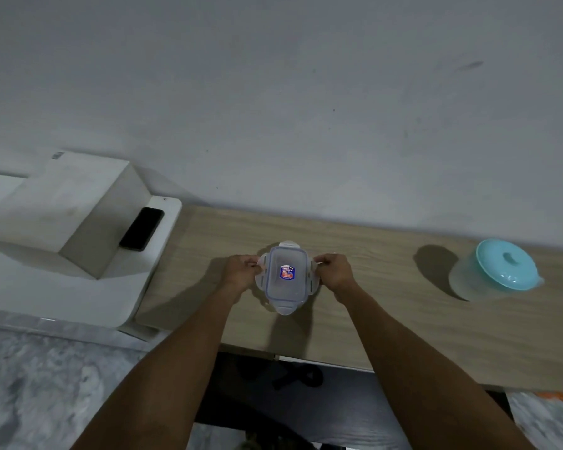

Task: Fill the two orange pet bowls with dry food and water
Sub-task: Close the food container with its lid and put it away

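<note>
- Off at nine o'clock of the container, a black phone [141, 228] lies on a white appliance [78, 219], well clear.
- Left hand [241, 271] is curled shut, pinching the left clip of the clear snap-lid container [285, 277].
- That container sits mid wooden table [387, 319]; it looks light, rigid and slick, so the side clips are the sensible hold.
- Right hand [335, 271] pinches the three o'clock clip likewise.
- Far at three o'clock stands a teal-lidded tub [501, 271]; orange bowls are not in view.

Head view, steeply down over table [403, 319]
</note>
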